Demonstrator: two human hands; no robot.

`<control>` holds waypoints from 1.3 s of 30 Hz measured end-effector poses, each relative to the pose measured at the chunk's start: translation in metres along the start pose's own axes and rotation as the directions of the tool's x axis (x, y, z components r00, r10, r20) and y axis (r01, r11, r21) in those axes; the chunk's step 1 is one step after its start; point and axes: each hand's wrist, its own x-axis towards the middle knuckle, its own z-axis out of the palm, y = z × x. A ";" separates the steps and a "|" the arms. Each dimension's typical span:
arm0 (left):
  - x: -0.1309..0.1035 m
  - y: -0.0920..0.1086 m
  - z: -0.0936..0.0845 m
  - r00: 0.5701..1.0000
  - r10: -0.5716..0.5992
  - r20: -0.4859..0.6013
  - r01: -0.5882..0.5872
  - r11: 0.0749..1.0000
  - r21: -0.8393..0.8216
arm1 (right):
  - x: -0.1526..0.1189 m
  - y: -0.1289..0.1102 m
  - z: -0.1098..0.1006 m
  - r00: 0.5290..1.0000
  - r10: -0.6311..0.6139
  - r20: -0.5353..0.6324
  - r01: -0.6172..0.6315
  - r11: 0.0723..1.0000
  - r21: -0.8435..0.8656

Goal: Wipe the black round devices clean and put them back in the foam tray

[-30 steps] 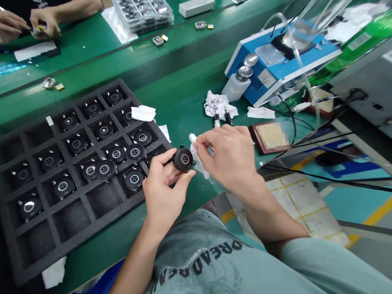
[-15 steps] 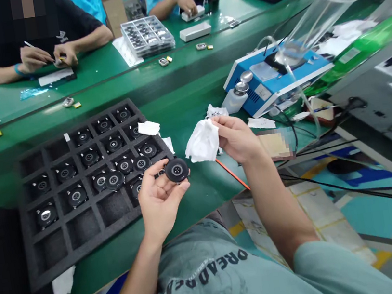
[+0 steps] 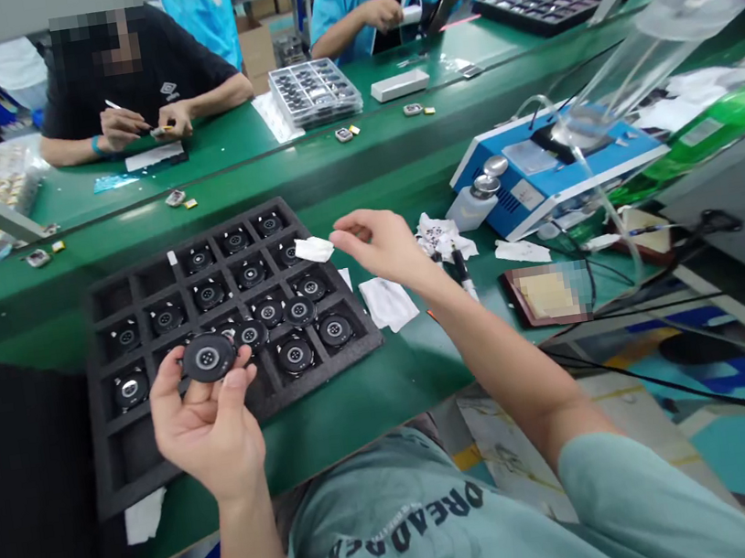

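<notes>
Between its thumb and fingers, my left hand holds a round black watch body, its sensor side facing up, above the dark foam tray. Several similar watch bodies lie in the tray's compartments, and a few rest on its dividers. My right hand reaches over the tray's right edge, thumb and fingertips at the end of a small white paper piece. A white cloth lies on the green table to the right of the tray.
A blue machine and a metal-capped bottle stand at the right, near crumpled paper and cables. Across the bench, two people work beside a clear compartment box. Small parts lie along the middle strip.
My left hand has moved left over the tray with the watch body. My right hand has let go of the white cloth, now on the table, and moved to the small paper piece.
</notes>
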 end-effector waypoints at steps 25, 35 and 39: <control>0.009 -0.003 -0.013 0.974 -0.216 0.068 0.223 0.967 -0.121 | 0.028 0.123 -0.143 0.751 0.346 -0.562 -0.609 0.693 -0.386; -0.004 0.000 -0.027 0.920 -0.360 0.154 0.375 0.924 -0.075 | 0.027 0.114 -0.144 0.841 0.307 -0.445 -0.499 0.758 -0.420; -0.009 0.000 -0.028 0.921 -0.364 0.137 0.379 0.919 -0.105 | 0.028 0.115 -0.142 0.837 0.199 -0.510 -0.423 0.826 -0.372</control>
